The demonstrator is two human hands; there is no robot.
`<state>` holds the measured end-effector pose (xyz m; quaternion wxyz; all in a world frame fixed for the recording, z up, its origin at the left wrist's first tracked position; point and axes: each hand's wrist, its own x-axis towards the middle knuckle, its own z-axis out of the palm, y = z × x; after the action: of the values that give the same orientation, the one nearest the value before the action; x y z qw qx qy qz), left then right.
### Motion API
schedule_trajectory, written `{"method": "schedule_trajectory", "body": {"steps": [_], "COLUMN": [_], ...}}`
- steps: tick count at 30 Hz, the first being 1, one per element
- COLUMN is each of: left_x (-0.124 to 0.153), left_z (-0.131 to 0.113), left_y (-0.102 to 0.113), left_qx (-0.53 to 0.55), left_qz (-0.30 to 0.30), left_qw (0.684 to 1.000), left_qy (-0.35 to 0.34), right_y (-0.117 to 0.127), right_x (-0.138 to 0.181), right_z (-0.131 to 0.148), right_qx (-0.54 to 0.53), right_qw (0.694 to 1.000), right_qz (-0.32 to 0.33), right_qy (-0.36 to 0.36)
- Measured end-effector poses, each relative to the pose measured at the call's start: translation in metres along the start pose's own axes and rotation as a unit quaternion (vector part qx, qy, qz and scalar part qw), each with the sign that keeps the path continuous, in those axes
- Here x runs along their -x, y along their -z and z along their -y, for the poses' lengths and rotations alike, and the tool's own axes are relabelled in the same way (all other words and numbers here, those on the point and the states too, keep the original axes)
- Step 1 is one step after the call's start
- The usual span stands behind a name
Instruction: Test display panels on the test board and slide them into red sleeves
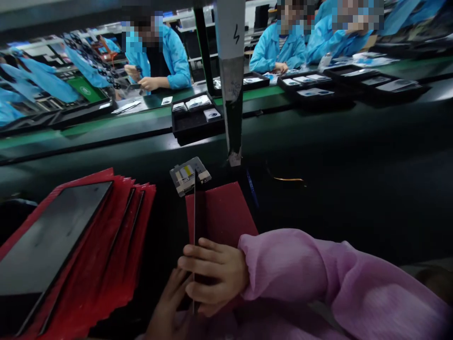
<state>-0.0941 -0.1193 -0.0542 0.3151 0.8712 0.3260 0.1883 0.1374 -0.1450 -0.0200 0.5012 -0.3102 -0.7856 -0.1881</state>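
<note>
A thin dark panel (194, 212) stands on edge in front of me, seen almost edge-on. My right hand (219, 269) presses on its right face, thumb and fingers bent round the near edge. Against its left side lies my left hand (170, 302), partly hidden behind the panel and my right fingers. Both hands are closed on it. Beneath is a red foam sheet (230, 208) on the dark bench. Just beyond the panel's far end rests a small grey plate with yellow and white patches (182, 177).
At left is a stack of red foam sheets (144, 236) interleaved with dark panels, a glossy screen panel (67, 222) on top. A blue pen (252, 189) and a thin gold strip (288, 179) lie right. A metal post (231, 85) rises ahead; co-workers sit beyond black trays (194, 127).
</note>
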Motion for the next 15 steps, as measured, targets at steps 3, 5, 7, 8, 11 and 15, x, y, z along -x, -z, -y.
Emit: {"method": "schedule_trajectory", "body": {"steps": [3,5,7,8,11,15], "left_x": [-0.003,-0.011,-0.027,-0.04,-0.091,-0.17], "left_z": [0.006,0.002,0.0,0.001,0.012,0.037], "left_y": [0.03,0.047,0.055,0.055,0.047,0.032], "left_qx": [-0.006,0.021,0.032,0.027,-0.024,-0.071], "left_qz": [-0.058,-0.122,-0.184,-0.208,-0.223,-0.199], "left_qw": [0.998,0.987,0.972,0.965,0.962,0.97], "left_qy": [0.037,0.101,0.145,0.157,0.159,0.122], "right_y": [-0.004,-0.007,-0.008,-0.009,-0.009,-0.007], "right_x": [0.011,0.016,0.02,0.021,0.022,0.022], "right_z": [0.001,0.002,0.002,0.001,0.0,0.0], "right_qx": [0.005,0.0,-0.005,-0.009,-0.016,-0.021], "right_qw": [0.999,0.998,0.997,0.997,0.996,0.997], "right_qz": [-0.045,-0.057,-0.064,-0.066,-0.068,-0.065], "right_qy": [-0.025,-0.032,-0.038,-0.04,-0.048,-0.047]}}
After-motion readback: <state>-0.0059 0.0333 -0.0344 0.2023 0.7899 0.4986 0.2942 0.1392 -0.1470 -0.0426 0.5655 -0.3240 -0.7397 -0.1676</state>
